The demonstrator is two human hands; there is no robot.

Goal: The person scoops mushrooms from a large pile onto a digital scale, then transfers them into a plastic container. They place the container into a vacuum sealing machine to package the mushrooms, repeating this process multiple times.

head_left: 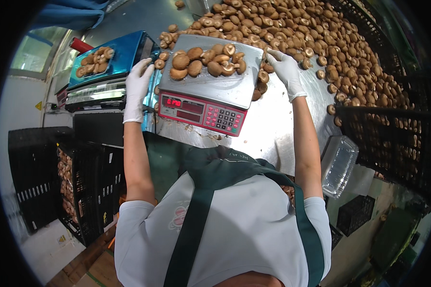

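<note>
A digital weighing scale (pixel 201 89) with a steel plate and a red front panel stands before me, its red display lit. On its plate rests a clear plastic tray (pixel 215 77) filled with brown shiitake mushrooms (pixel 195 68). My left hand (pixel 139 86), in a white glove, is left of the scale, fingers slightly curled, with nothing seen in it. My right hand (pixel 285 71), gloved too, reaches to the mushrooms at the plate's upper right edge. Its fingertips are close together there, and whether they pinch a mushroom cannot be told.
A large heap of mushrooms (pixel 309 36) spreads over the steel table (pixel 269 122), bounded by black crates (pixel 388 132) at right. Empty clear trays (pixel 339 166) are stacked at the right edge. At left, another filled tray (pixel 95 62) lies on a blue-topped machine (pixel 125 50); black crates (pixel 89 186) stand below.
</note>
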